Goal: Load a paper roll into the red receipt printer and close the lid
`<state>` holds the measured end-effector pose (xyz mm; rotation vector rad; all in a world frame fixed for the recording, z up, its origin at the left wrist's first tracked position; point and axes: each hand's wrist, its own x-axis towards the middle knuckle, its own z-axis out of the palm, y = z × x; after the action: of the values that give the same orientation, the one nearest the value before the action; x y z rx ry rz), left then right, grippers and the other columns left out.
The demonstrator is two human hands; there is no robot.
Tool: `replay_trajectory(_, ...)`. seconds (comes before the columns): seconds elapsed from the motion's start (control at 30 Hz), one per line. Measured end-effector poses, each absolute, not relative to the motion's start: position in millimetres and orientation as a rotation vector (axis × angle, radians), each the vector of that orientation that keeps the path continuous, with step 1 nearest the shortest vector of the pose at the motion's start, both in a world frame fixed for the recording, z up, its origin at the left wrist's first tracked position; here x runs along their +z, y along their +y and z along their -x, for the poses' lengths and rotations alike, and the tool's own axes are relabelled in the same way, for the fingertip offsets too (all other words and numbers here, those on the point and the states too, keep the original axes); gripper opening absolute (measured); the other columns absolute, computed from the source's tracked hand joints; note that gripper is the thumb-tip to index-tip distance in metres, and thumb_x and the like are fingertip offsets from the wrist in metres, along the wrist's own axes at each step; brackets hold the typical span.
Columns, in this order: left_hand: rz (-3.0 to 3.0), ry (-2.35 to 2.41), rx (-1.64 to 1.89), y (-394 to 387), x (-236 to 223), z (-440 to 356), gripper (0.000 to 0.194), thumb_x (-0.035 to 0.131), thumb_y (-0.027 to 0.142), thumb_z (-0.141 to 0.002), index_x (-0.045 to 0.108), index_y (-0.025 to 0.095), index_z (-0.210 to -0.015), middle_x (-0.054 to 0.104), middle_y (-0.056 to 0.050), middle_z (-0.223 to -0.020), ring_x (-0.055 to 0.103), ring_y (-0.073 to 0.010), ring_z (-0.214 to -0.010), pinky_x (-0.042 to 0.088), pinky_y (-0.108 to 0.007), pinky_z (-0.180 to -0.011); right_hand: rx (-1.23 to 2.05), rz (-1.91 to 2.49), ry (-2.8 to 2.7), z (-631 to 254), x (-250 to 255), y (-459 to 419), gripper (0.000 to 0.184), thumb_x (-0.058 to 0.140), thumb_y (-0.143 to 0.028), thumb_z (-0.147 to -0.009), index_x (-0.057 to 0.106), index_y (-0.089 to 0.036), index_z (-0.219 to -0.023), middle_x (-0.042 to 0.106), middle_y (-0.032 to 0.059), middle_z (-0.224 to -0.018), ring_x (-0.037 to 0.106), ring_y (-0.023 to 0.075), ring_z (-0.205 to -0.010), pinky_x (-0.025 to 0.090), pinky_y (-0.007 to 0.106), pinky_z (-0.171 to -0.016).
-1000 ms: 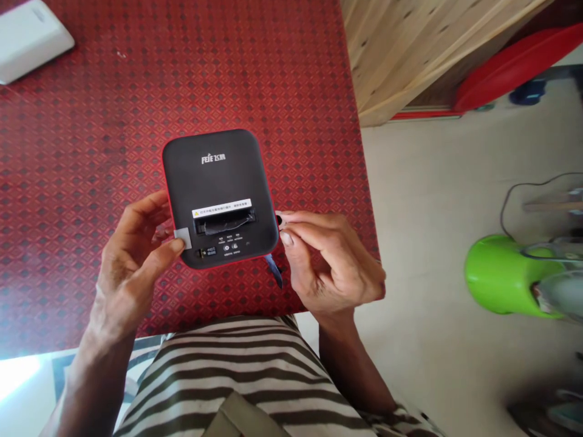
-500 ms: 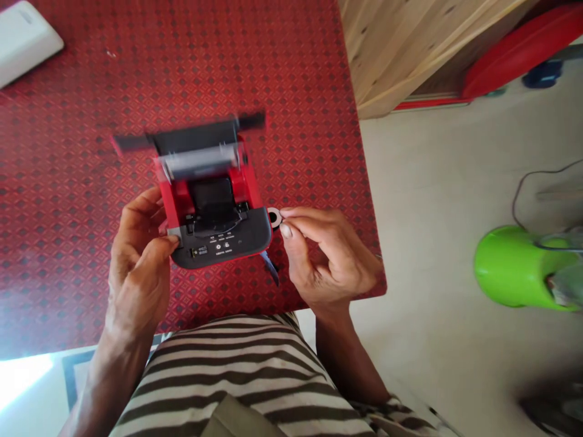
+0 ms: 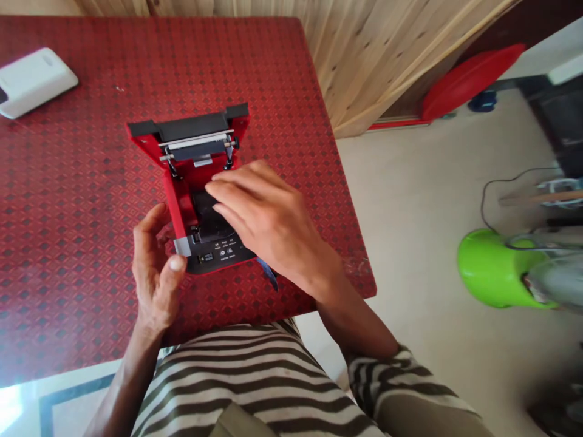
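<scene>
Two hands of mine work at the red-and-black box-shaped printer on the red patterned tabletop, its lid raised. My left fingers are parted around its left side, thumb by the grey tab. My right fingers, slightly bent, hover over the open compartment; I cannot tell whether they grip anything.

Right hand now over the opened printer, away from its right side.

Glare lower left, corners blurred.
</scene>
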<state>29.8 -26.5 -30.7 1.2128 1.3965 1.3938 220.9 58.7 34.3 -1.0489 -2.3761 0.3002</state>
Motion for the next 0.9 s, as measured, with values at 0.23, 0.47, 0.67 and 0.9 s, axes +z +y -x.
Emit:
replay_trajectory(0.23,-1.562,1.449,1.321,-28.2,-46.2,-21.5,0.083,0.069,0.061,-0.09,0.042,0.032,-0.164,0.05,-0.011,-0.162,0.045,-0.0386,-0.149,0.034,-0.059,-0.125,0.348,1.243,-2.786,-168.2,33.7,90.6,0.031,0.046,-0.008,-0.108,0.077,-0.013,-0.111,0.079,0.016,-0.112,0.076,0.0289,-0.103,0.06,0.045,-0.092)
replay_trajectory(0.47,-1.648,1.493,1.245,-28.2,-44.6,-18.3,0.084,0.063,0.065,-0.095,0.037,0.028,-0.166,0.048,-0.013,-0.163,0.048,-0.0367,-0.146,0.042,-0.058,-0.121,0.359,1.181,-2.905,-167.2,41.6,95.6,0.036,0.04,-0.004,-0.107,0.075,-0.013,-0.115,0.078,0.0149,-0.114,0.075,0.0272,-0.104,0.06,0.042,-0.089)
replay_trajectory(0.67,-1.675,1.507,1.229,-28.4,-43.9,-17.8,0.082,0.061,0.066,-0.095,0.036,0.031,-0.166,0.047,-0.012,-0.164,0.047,-0.0392,-0.147,0.043,-0.063,-0.119,0.34,1.071,-2.679,-201.2,69.3,63.3,0.022,0.05,-0.01,-0.107,0.07,-0.014,-0.114,0.076,0.0097,-0.115,0.069,0.0252,-0.112,0.059,0.041,-0.097)
replay_trajectory(0.9,-1.616,1.541,1.26,-27.7,-49.6,-17.7,0.088,0.065,0.064,-0.091,0.039,0.025,-0.165,0.053,-0.015,-0.156,0.053,-0.0394,-0.141,0.046,-0.059,-0.116,0.539,1.304,-1.793,-290.7,59.0,56.9,0.018,0.082,-0.022,-0.088,0.073,-0.026,-0.104,0.076,-0.0011,-0.096,0.062,0.015,-0.071,0.052,0.033,-0.062)
